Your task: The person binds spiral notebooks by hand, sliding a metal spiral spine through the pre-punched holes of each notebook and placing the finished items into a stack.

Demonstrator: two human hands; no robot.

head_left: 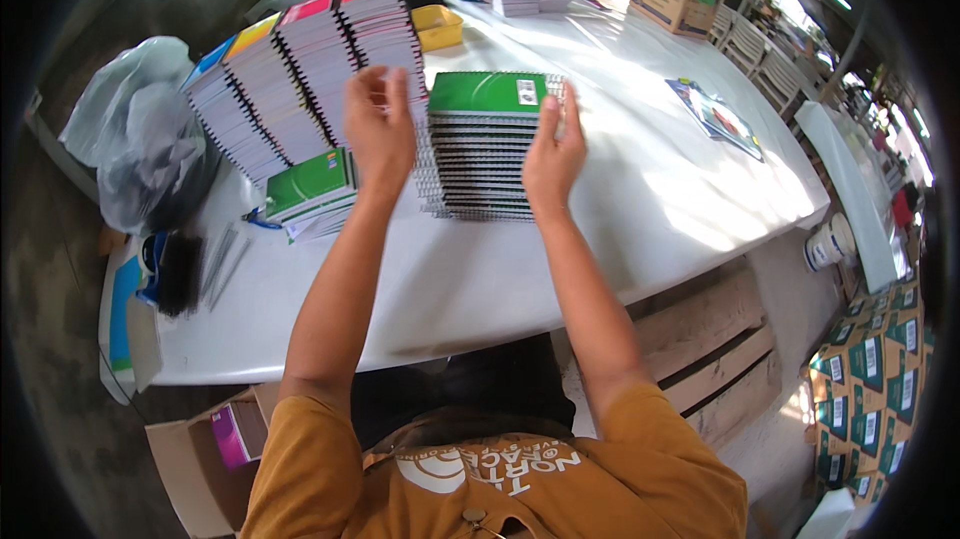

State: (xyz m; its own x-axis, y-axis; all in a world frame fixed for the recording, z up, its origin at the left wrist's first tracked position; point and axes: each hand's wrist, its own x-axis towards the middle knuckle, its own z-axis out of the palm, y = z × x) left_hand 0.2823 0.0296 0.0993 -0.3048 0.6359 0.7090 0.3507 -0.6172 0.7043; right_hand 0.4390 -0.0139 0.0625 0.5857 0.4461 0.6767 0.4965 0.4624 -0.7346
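Our left hand (381, 139) and right hand (556, 161), both loosely unclasped, flank the notebook stack (484, 161) between them, which looks heavy, stiff-covered and apt to slide between layers, so we'd best press both sides low.

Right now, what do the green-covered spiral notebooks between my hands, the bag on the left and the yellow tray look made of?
Spiral notebooks: likely paper with smooth card covers, judging by the flat green top; the silvery coils suggest metal wire. Bag: thin plastic film, translucent and crinkled. Yellow tray: probably smooth plastic, from its even colour.
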